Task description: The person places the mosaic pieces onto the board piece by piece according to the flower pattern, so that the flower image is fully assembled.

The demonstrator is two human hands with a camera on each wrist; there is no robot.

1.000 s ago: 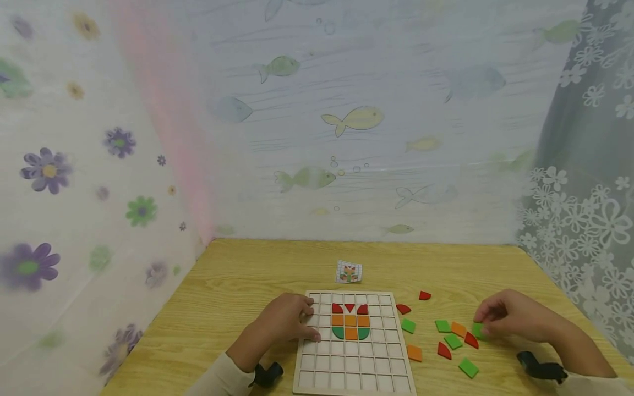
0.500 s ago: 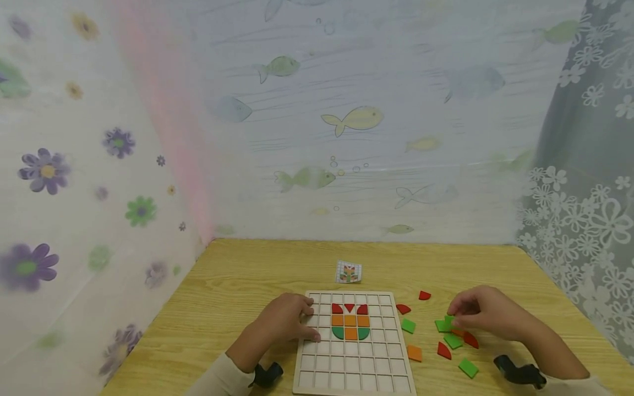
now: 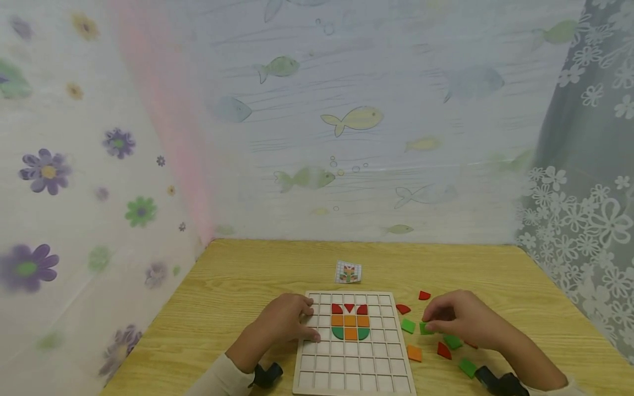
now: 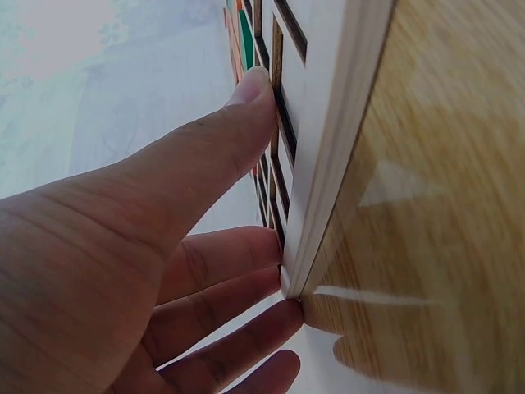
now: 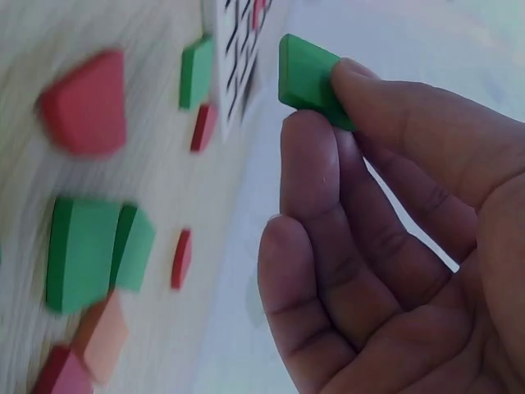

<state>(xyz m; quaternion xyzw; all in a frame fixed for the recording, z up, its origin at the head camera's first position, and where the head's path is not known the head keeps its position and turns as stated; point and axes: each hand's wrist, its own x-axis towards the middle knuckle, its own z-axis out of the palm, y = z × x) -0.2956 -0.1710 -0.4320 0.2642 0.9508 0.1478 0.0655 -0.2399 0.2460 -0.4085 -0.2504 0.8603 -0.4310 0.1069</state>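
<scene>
A pale wooden grid board (image 3: 350,366) lies on the table. Set into it are red pieces along the top, orange squares (image 3: 350,320) below, and two dark green quarter-rounds flanking the lowest orange one. My left hand (image 3: 281,320) rests at the board's left edge, with the thumb (image 4: 246,107) lying over the grid and other fingertips touching the side. Between thumb and fingers, my right hand (image 3: 463,319) pinches a green square tile (image 5: 308,75), held above the table right of the board. Part of that tile is hidden by the thumb.
Loose tiles lie right of the board: a green square (image 3: 408,326), an orange square (image 3: 415,353), red quarter-rounds (image 3: 444,350) and more green squares (image 3: 468,367). The right hand hides some. A small printed pattern card (image 3: 349,272) lies beyond the board. Patterned curtains surround the table.
My right hand has carried the green square tile leftward, past the other loose tiles and nearer the board. My left hand and the board have stayed in place.
</scene>
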